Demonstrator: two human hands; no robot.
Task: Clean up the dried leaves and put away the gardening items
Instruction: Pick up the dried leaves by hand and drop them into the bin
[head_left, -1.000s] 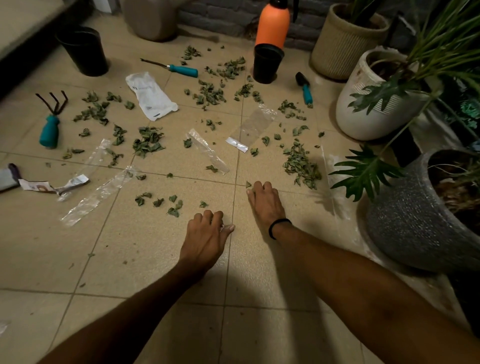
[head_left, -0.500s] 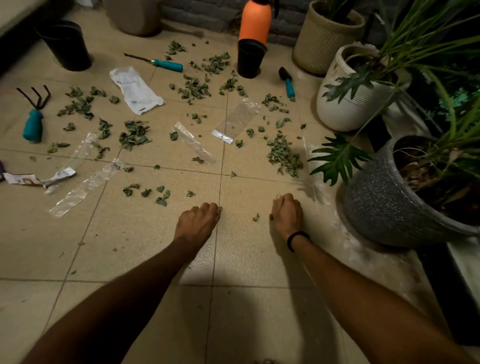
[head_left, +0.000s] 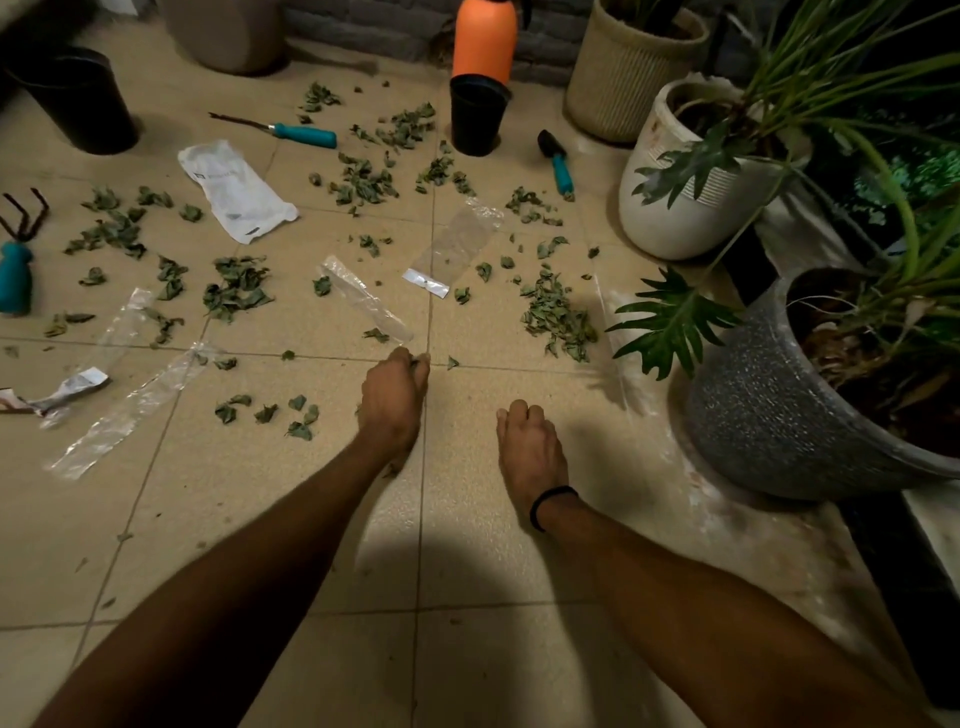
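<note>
Dried green leaves lie scattered over the tiled floor, with a dense pile (head_left: 558, 322) at the right and another (head_left: 236, 291) left of centre. My left hand (head_left: 392, 400) reaches to the grout line, its fingertips pinched on a small dried leaf. My right hand (head_left: 530, 447), with a black band at the wrist, rests curled in a fist on the tile; nothing shows in it. A lone leaf (head_left: 452, 362) lies just right of my left fingertips. Teal-handled tools lie around: a weeder (head_left: 306, 134), a small trowel (head_left: 558, 161) and a hand rake (head_left: 15, 260).
Clear plastic bags (head_left: 369, 304) (head_left: 457, 244) (head_left: 130, 410) and a white bag (head_left: 236, 189) lie among the leaves. Black pots (head_left: 475, 114) (head_left: 78, 98) and an orange sprayer (head_left: 483, 41) stand at the back. A white planter (head_left: 691, 208), a grey one (head_left: 779, 405) and a beige one (head_left: 628, 67) crowd the right.
My right hand went from flat on the floor to a fist and drew back toward me. My left hand moved forward to the grout line and closed its fingertips on a leaf.
</note>
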